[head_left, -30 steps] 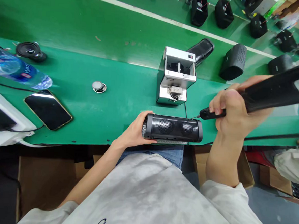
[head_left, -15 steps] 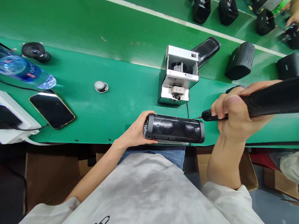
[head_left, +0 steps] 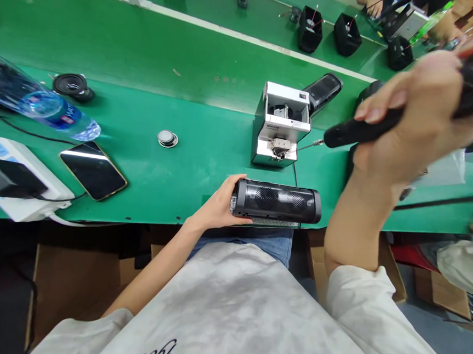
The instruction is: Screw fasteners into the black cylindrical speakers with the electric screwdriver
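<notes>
A black cylindrical speaker [head_left: 277,202] lies on its side at the near edge of the green bench [head_left: 205,167]. My left hand [head_left: 219,204] is wrapped round its left end. My right hand [head_left: 416,113] is closed on a black electric screwdriver [head_left: 363,129], raised above the bench. The driver's bit points left at the front slot of a small white screw feeder box [head_left: 282,123].
A phone [head_left: 93,169], a water bottle [head_left: 44,109], a white power strip [head_left: 15,179], a loose speaker driver [head_left: 70,85] and a small round metal part [head_left: 167,138] lie to the left. Black speaker housings [head_left: 324,87] sit on the belt behind. Other people's hands show at the far right.
My right hand has lifted the screwdriver away from the speaker's right end and swung its bit up to the screw feeder. The left hand and the speaker have stayed put.
</notes>
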